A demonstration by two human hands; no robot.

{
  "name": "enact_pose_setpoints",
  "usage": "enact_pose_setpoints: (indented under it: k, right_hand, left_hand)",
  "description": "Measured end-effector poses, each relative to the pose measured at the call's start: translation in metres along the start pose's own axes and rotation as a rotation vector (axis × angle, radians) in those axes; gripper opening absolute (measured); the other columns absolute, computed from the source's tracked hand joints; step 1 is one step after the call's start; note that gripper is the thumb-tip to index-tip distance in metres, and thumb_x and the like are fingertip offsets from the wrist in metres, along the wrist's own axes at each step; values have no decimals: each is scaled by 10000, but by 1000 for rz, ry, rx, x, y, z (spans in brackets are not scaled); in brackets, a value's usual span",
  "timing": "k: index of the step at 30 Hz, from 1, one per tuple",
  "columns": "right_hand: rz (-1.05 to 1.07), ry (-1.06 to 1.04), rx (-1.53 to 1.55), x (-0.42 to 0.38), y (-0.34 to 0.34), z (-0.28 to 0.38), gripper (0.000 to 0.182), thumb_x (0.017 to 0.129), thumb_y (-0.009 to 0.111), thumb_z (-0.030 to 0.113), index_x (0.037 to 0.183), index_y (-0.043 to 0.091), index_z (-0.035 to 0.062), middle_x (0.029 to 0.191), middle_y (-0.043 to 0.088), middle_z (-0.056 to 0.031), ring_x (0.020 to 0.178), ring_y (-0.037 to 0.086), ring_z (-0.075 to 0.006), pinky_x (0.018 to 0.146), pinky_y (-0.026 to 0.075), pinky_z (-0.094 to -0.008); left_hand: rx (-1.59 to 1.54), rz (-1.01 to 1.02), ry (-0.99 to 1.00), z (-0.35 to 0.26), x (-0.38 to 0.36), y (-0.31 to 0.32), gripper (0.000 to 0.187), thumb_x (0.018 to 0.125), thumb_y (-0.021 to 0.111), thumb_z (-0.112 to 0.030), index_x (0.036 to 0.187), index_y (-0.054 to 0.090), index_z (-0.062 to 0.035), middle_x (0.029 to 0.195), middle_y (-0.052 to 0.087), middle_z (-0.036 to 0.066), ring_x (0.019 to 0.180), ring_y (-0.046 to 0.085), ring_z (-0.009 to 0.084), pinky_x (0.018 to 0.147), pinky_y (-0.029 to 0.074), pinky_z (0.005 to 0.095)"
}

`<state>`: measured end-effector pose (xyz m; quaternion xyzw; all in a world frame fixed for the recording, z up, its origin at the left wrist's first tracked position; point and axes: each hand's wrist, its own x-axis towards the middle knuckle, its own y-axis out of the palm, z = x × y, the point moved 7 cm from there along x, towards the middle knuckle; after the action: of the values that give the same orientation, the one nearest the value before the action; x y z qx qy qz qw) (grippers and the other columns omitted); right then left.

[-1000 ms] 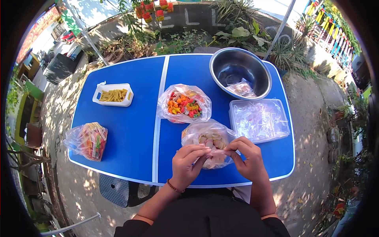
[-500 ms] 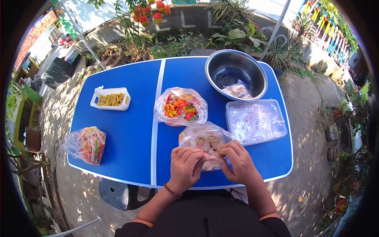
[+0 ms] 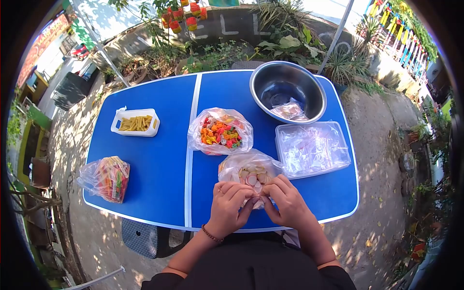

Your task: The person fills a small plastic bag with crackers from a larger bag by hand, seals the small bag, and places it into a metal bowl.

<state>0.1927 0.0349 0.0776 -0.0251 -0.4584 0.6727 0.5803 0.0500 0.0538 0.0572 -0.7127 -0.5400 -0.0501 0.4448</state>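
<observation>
My left hand (image 3: pixel 231 203) and my right hand (image 3: pixel 286 202) are close together, each closed in a pinch. Between their fingertips is what looks like a small clear plastic packet (image 3: pixel 256 192), mostly covered by the fingers. Just beyond and beneath them, a large clear plastic bag (image 3: pixel 235 163) lies spread open on the table. Pale, round, flat pieces (image 3: pixel 253 176) fill it, some of them pinkish.
A bag of colourful small pieces (image 3: pixel 221 133) sits beyond my left hand. To the right are a steel bowl (image 3: pixel 263 99) holding clear packets and a plastic box (image 3: pixel 314 170) of clear plastic bags. A white tub (image 3: pixel 155 126) of yellowish sticks and a bag of coloured strips (image 3: pixel 112 181) stand left.
My hands have drawn closer together, the right one shifting left, so the fingertips nearly meet over the small packet. The things on the table have kept their places.
</observation>
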Motion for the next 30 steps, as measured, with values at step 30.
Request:
enact_pose_setpoints:
  k: [30]
  right_hand:
    - [-37,88,-45,-3,-12,-11,114,811,709,-14,920,686,10,861,676,-132,755,662,-299,660,538,-368]
  left_hand:
    - [-56,-70,25,9,1,1,193,818,813,-191,970,717,-121,932,710,20,859,659,205,792,493,349]
